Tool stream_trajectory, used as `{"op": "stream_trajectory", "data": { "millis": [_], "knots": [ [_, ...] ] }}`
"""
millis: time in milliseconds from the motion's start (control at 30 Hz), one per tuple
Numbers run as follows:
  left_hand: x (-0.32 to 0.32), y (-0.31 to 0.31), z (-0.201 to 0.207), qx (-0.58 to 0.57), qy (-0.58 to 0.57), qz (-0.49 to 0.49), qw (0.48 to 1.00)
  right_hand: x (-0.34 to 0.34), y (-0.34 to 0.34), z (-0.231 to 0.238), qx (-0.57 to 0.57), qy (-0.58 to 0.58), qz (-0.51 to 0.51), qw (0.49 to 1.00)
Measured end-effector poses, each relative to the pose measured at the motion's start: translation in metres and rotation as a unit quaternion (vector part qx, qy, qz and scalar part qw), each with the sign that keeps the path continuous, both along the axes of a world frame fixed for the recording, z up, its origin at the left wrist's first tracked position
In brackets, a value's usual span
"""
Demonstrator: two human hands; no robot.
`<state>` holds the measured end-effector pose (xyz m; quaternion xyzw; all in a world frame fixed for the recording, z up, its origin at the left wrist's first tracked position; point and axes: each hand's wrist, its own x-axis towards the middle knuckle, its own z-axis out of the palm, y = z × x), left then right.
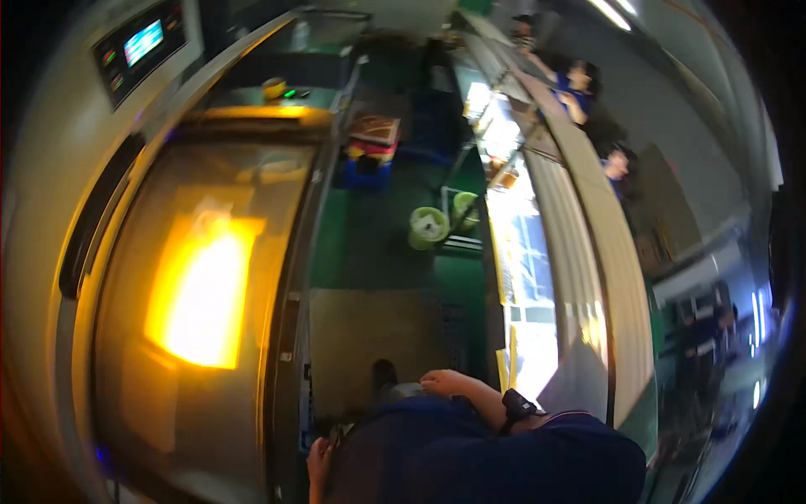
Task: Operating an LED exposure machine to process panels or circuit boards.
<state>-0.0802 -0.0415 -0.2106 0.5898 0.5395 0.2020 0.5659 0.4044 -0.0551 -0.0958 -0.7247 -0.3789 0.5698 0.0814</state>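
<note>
My right hand (445,383) is in front of my body at about waist height, its fingers loosely bent and apart, with nothing seen in it. A black band-like device (519,406) sits on that wrist. Low at my left side, beside the dark frame of a machine, is my left hand (319,459); its fingers are partly hidden and blurred, and whether it holds anything I cannot make out. The machine's large window (134,336) is on my left, with a bright yellow-lit panel (201,302) glowing behind it. Neither hand touches the window.
A control panel with a lit screen (143,42) is at upper left. Ahead stand green bins (428,228) and a blue crate (368,175) with stacked items. Along the right runs a brightly lit bench (525,252); people (579,84) are beyond it. A tan mat (369,328) lies ahead.
</note>
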Motion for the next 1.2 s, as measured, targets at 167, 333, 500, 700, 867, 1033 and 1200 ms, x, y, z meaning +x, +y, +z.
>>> {"op": "stream_trajectory", "data": {
  "millis": [167,333,500,700,867,1033,1200],
  "knots": [
    [0.034,-0.013,-0.001,-0.049,0.007,0.306,0.951,0.066,0.069,-0.019,0.164,-0.118,0.233,0.951],
    [0.023,0.022,-0.038,-0.132,-0.300,0.684,0.651,0.155,0.082,-0.033,0.059,0.015,0.075,0.995],
    [-0.014,0.032,-0.080,0.040,-0.408,0.763,0.499,0.202,0.067,-0.026,0.084,-0.038,0.258,0.962],
    [-0.030,0.058,-0.078,-0.021,-0.415,0.763,0.495,0.191,0.047,0.033,0.017,-0.088,0.202,0.975],
    [-0.036,0.056,-0.064,-0.058,-0.411,0.758,0.503,0.160,0.053,0.029,0.014,-0.112,0.256,0.960],
    [-0.044,0.056,-0.055,-0.090,-0.396,0.756,0.513,0.085,0.079,0.057,-0.003,-0.117,0.271,0.955],
    [-0.024,0.006,-0.091,0.043,-0.253,0.728,0.636,0.040,0.094,0.074,-0.009,-0.090,0.288,0.953]
  ]
}}
